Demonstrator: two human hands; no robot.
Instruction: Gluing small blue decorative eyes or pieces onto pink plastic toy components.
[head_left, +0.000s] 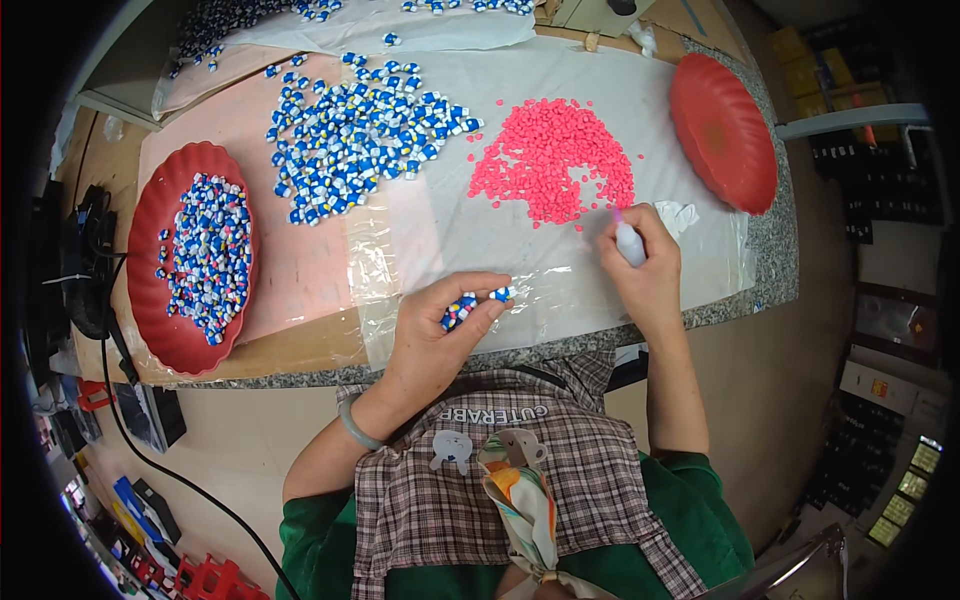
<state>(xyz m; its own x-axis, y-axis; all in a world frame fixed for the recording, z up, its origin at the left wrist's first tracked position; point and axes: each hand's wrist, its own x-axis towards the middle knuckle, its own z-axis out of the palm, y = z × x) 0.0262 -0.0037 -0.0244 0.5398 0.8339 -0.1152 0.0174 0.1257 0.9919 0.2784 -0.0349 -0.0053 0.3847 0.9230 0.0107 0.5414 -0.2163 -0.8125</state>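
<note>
My left hand [437, 325] cups several small blue-and-white pieces [458, 312] with yellow and pink spots. One more blue-and-white piece [500, 294] is pinched between its thumb and forefinger. My right hand [648, 262] grips a small white squeeze bottle [629, 243] with a slim pink tip. That tip reaches the near right edge of a spread of tiny pink pieces [545, 150] on the white sheet [450, 230]. Left of the pink ones, many loose blue-and-white pieces [350, 140] lie scattered. Details on the pieces are too small to make out.
A red scalloped tray [145, 290] at the left holds many blue-and-white pieces with pink spots. Another red scalloped tray [720, 135] stands at the far right. Crumpled white tissue [677, 217] lies beside my right hand. The speckled stone edge [540, 352] borders the table's near side.
</note>
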